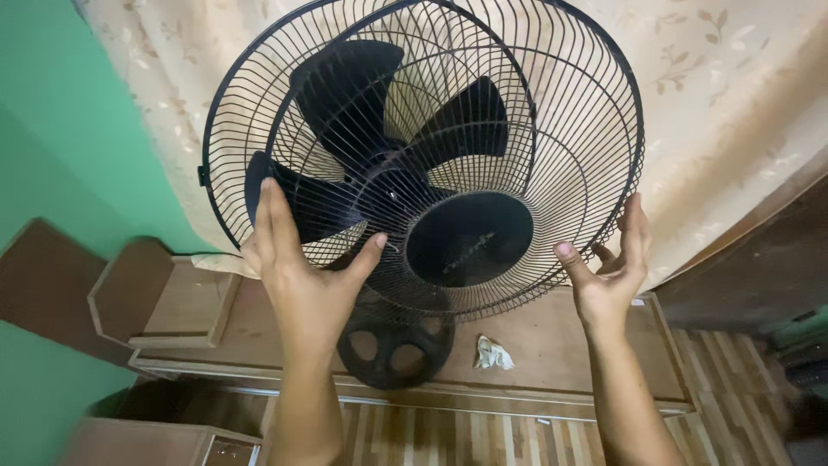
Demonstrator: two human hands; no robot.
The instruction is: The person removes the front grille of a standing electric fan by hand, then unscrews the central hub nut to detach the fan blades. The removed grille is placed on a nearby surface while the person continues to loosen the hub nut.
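Two hands brace the black fan guard (431, 155) at centre frame: left hand (297, 267) spread flat against the wires, right hand (608, 272) hooked on the rim, steadying it above the wooden surface (561, 345).

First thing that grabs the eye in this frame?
The black wire fan guard fills the upper middle, with dark blades behind it. The left hand presses its lower left, and the right hand grips its lower right rim. Below, a crumpled white scrap lies on the wooden ledge.
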